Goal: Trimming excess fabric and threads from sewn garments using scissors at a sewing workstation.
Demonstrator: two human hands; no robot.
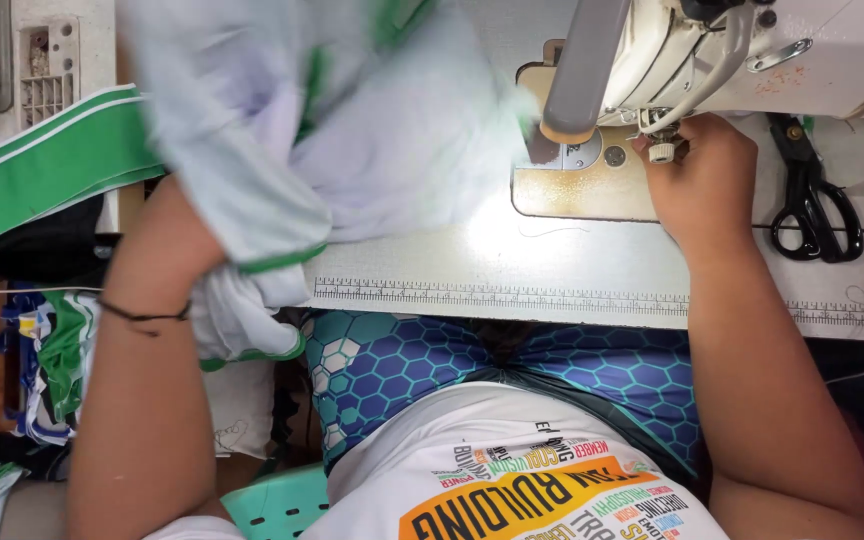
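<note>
a: left hand status?
b: buried in the white garment with green trim; fingers hidden, but the cloth bunches round it, so i judge it closed on the fabric. the garment is lifted off the sewing table at the left, blurred, its right edge near the needle plate.
a: right hand?
b: up at the presser foot area of the sewing machine, fingertips at the small knob just beside the needle. whether it pinches anything, i cannot tell; the fingers curl narrow.
a: surroundings?
b: black scissors lie well right of the hand; green and white strips lie at far left.
a: recommendation for working well?
b: in my judgement, lay the cloth flat and unbunched before it reaches the foot, keep the trim edge aligned with the plate, and keep fingertips clear of the needle.
</note>
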